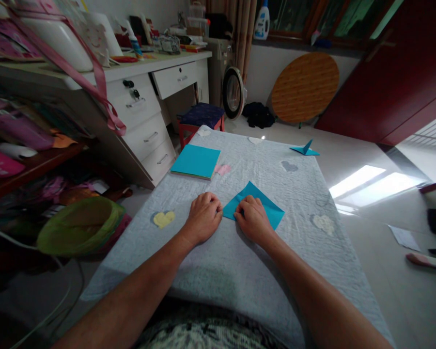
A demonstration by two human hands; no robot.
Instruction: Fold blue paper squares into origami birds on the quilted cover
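A blue sheet of origami paper [265, 201] lies turned cornerwise on the cloth-covered table, with creases showing. My right hand [252, 218] rests on its lower middle, fingers curled closed against the paper and hiding part of it. Beside the sheet's left corner is my left hand [205, 218], its fingers curled in and the fingertips at that corner. Whether they grip anything is hidden. Farther off at the left lies a square stack of origami paper [196, 161] with a blue sheet on top. A small folded blue paper shape [305, 149] stands near the far right corner.
The table [189, 271] has a pale grey cloth with heart patches. Beyond it stands a stool [202, 115] with a dark cushion. A white desk [138, 111] is at the left, above a green bin [80, 225]. A round wooden tabletop [305, 87] leans on the wall.
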